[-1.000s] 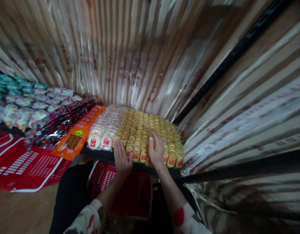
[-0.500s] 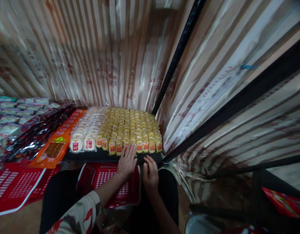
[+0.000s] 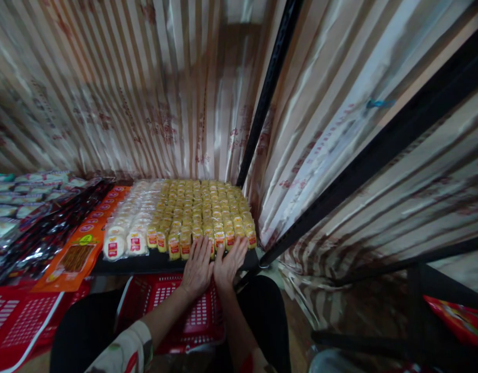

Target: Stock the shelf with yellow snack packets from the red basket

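Observation:
Rows of small yellow packaged cakes [image 3: 200,207], each in clear wrap with a red label, fill the right end of a black shelf [image 3: 145,262]. My left hand [image 3: 198,267] lies with straight fingers against the front faces of the middle rows. Beside it, my right hand [image 3: 229,264] rests its outstretched fingers on the front of the rows farther right. Neither hand grasps anything. White round packaged cakes [image 3: 126,241] stand in rows just left of the yellow ones. The packs directly behind my fingers are partly hidden.
An orange snack packet [image 3: 78,248], dark shiny packets [image 3: 56,228] and white packets [image 3: 13,199] lie farther left. A red basket [image 3: 134,305] sits below the shelf edge, with another red basket [image 3: 25,326] at left. Black posts [image 3: 266,103] and a striped curtain [image 3: 177,103] enclose the shelf.
My right hand has moved up from below the shelf edge onto the front of the right-hand yellow cakes. My left hand stays against the middle rows. The view has shifted slightly.

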`<move>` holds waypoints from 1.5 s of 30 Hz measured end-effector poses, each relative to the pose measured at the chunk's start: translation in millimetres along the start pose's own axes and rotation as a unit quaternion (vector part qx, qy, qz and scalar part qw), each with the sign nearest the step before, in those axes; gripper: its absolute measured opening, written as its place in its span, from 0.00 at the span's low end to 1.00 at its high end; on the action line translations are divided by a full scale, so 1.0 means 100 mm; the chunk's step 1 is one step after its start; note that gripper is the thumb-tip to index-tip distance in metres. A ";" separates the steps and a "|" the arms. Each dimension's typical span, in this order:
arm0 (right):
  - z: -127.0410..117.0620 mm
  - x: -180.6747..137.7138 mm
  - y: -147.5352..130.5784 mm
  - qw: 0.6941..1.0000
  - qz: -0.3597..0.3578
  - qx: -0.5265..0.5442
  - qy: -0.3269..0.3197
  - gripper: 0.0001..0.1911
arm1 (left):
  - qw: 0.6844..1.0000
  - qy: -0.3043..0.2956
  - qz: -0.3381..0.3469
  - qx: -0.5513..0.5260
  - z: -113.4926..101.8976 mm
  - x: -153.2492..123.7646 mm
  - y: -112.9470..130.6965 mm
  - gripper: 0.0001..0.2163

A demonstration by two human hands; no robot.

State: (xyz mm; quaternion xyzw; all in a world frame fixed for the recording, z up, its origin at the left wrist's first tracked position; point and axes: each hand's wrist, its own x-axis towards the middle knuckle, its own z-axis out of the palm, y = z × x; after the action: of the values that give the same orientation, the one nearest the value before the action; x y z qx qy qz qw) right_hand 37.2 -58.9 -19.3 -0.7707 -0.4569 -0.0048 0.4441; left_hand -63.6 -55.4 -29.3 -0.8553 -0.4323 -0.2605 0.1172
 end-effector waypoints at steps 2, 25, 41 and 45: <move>0.04 0.02 -0.03 1.000 0.019 -0.016 0.004 0.38 | 1.000 0.011 -0.001 0.000 0.02 0.00 -0.02 0.26; 0.13 0.33 0.16 0.994 0.079 0.011 0.076 0.37 | 0.991 -0.104 -0.010 -0.085 0.08 1.44 0.03 0.23; 0.16 0.31 0.18 0.991 -0.018 -0.046 0.123 0.36 | 0.985 -0.116 -0.056 -0.115 -0.20 1.43 -0.07 0.24; 0.21 0.32 0.12 0.988 -0.002 -0.042 0.150 0.35 | 0.985 -0.076 -0.105 -0.110 -0.53 1.19 -0.43 0.23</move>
State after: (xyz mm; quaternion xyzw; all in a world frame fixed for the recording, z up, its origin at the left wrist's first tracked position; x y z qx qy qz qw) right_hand 55.6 -24.5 -26.6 -0.7787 -0.3857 -0.1407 0.4745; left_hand -57.6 28.1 79.2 -0.8300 -0.4964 -0.2514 -0.0386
